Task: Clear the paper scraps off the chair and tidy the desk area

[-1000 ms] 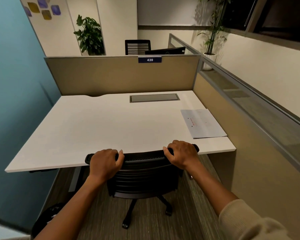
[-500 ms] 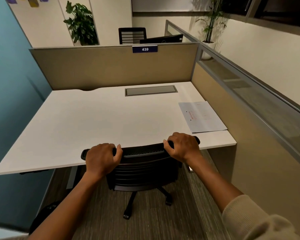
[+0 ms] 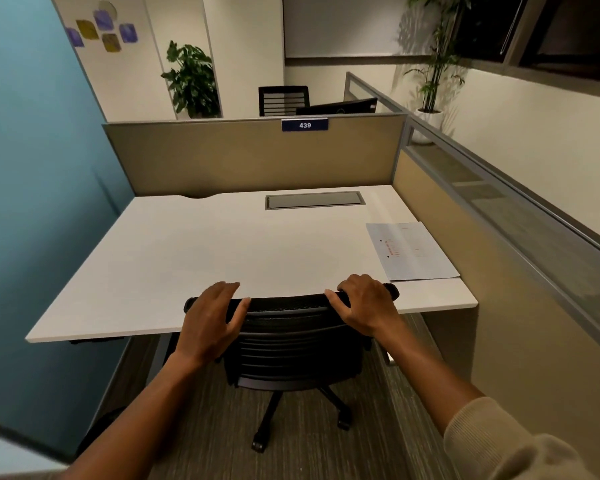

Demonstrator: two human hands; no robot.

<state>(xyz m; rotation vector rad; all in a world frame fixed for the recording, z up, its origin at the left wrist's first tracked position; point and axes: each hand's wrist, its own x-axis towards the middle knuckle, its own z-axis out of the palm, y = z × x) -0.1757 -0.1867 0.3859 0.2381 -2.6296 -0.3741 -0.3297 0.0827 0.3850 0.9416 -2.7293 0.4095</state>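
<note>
The black mesh-backed swivel chair (image 3: pixel 291 341) stands tucked against the front edge of the white rectangular worktop (image 3: pixel 194 258), its seat hidden beneath; whether any paper scraps lie on it cannot be told. The left hand (image 3: pixel 210 323) lies over the left end of the backrest's top rail with fingers (image 3: pixel 227 289) straight and slightly spread, not gripping. The right hand (image 3: pixel 362 304) has fingers curled round the right end of the rail, thumb on the near side.

Judgement: the step in hand is positioning the chair at the desk. It is best guided with both hands evenly, square to the edge, so the castors do not swing it.

A white printed paper sheet (image 3: pixel 411 252) lies flat at the worktop's right front corner, near the right hand. The beige partition panel (image 3: pixel 440 237) bounds the right side closely and the teal wall (image 3: pixel 42 202) the left. Open carpet lies behind the chair.
</note>
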